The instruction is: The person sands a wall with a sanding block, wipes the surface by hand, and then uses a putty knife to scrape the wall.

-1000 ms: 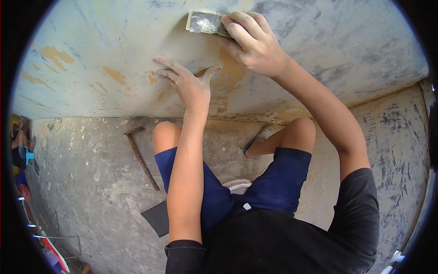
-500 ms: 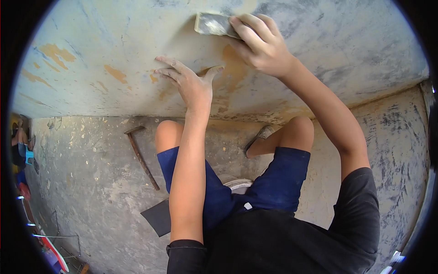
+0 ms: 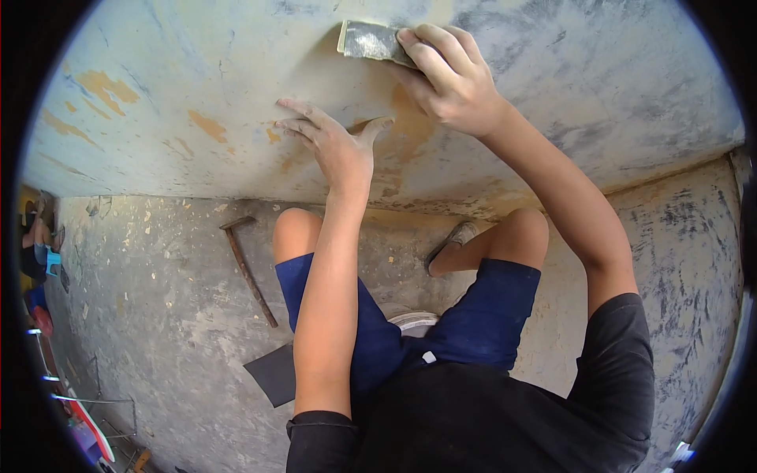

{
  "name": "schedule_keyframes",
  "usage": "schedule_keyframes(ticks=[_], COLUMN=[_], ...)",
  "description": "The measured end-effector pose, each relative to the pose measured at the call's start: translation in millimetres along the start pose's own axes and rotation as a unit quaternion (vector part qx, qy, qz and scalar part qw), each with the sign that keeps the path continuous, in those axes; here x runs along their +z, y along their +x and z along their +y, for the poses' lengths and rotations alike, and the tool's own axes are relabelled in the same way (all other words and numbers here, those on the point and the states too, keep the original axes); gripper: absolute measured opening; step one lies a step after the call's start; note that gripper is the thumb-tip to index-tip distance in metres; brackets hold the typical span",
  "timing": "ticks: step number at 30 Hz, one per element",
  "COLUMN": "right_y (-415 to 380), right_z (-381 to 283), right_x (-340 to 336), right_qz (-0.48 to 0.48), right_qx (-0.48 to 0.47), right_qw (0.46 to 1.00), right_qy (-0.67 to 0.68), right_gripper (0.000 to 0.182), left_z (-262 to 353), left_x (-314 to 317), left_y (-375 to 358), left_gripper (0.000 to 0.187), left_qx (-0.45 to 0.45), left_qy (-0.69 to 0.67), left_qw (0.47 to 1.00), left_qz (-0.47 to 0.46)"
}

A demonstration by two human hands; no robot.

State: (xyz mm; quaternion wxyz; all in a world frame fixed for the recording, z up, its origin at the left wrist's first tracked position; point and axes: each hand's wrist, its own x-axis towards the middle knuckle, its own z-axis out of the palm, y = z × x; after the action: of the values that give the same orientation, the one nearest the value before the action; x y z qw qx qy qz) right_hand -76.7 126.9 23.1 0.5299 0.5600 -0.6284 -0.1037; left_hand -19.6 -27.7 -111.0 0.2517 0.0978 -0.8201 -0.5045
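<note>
My right hand (image 3: 449, 75) presses a grey, dusty piece of sandpaper (image 3: 367, 39) flat against a large curved surface (image 3: 197, 71) of pale blue and cream with orange patches. The fingers lie over the sandpaper's right end. My left hand (image 3: 335, 142) rests flat on the same surface just below and to the left, fingers spread, holding nothing. I squat close to the surface, with both knees in blue shorts below my arms.
On the concrete floor a rusty metal bar (image 3: 248, 272) with a bent end lies left of my knee. A dark sheet (image 3: 272, 374) lies beside my left thigh. A white round object (image 3: 414, 322) shows between my legs. Coloured clutter (image 3: 47, 260) sits at the far left edge.
My right hand slid the sandpaper a little to the right along the surface. My left hand stayed flat in nearly the same spot.
</note>
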Motion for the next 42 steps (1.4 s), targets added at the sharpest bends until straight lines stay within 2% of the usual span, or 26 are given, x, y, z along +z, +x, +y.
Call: schedule_keyframes(ticks=[5, 8, 11, 13, 16, 21, 24, 27, 30, 31, 35, 38, 42], right_y=[-78.1, -105.1, -46.0, -8.0, -10.7, -92.9, -103.0, -34.0, -3.7, -5.1, -90.5, -105.9, -29.7], right_z=[5.3, 5.8, 1.7, -9.0, -10.1, -9.3, -3.8, -5.8, -14.6, -11.8, -2.4, -6.1, -20.1], right_x=[-65.1, -72.4, -34.9, -10.7, -3.8, -70.2, -67.1, -25.1, 8.9, 4.4, -62.4, -69.9, -14.3], right_qz=[-0.088, -0.086, -0.026, -0.020, -0.003, -0.081, -0.061, -0.007, 0.028, 0.029, -0.084, -0.077, -0.042], right_qx=[0.037, 0.052, 0.026, 0.046, 0.033, 0.078, 0.073, 0.050, 0.039, 0.030, 0.041, 0.073, 0.053], right_qw=[0.995, 0.995, 0.999, 0.999, 0.999, 0.993, 0.995, 0.999, 0.999, 0.999, 0.995, 0.994, 0.997], right_qy=[-0.008, -0.010, -0.007, 0.013, -0.008, -0.028, -0.022, -0.003, -0.026, -0.027, -0.029, -0.024, 0.027], right_gripper=[0.033, 0.037, 0.033, 0.032, 0.031, 0.036, 0.038, 0.033, 0.033, 0.031, 0.030, 0.034, 0.028], left_z=[-3.5, -5.1, -8.4, -8.2, -6.7, -6.6, -5.8, -8.9, -5.2, -4.4, -5.2, -6.6, -12.9], left_x=[3.1, 5.5, 7.0, 4.1, 3.1, 3.9, 5.4, 5.1, 2.1, 1.8, 2.6, 5.5, 7.4], left_y=[2.1, 2.1, 2.8, -1.6, 0.1, 1.7, 1.9, 0.7, 0.6, 1.3, 1.7, 2.3, 0.1], left_gripper=[0.158, 0.159, 0.159, 0.158, 0.158, 0.157, 0.157, 0.158, 0.158, 0.158, 0.158, 0.157, 0.156], left_qx=[0.005, 0.009, 0.016, 0.018, 0.026, 0.016, 0.013, 0.025, 0.004, 0.005, 0.008, 0.007, 0.016], left_qy=[0.019, 0.018, 0.033, 0.023, 0.016, -0.005, 0.010, 0.027, 0.010, 0.014, 0.007, 0.026, 0.044], left_qw=[1.000, 1.000, 0.999, 0.999, 0.999, 1.000, 1.000, 0.999, 1.000, 1.000, 1.000, 1.000, 0.999], left_qz=[0.012, 0.017, 0.022, 0.016, 0.013, 0.013, 0.010, 0.016, -0.003, -0.003, 0.009, 0.012, 0.015])
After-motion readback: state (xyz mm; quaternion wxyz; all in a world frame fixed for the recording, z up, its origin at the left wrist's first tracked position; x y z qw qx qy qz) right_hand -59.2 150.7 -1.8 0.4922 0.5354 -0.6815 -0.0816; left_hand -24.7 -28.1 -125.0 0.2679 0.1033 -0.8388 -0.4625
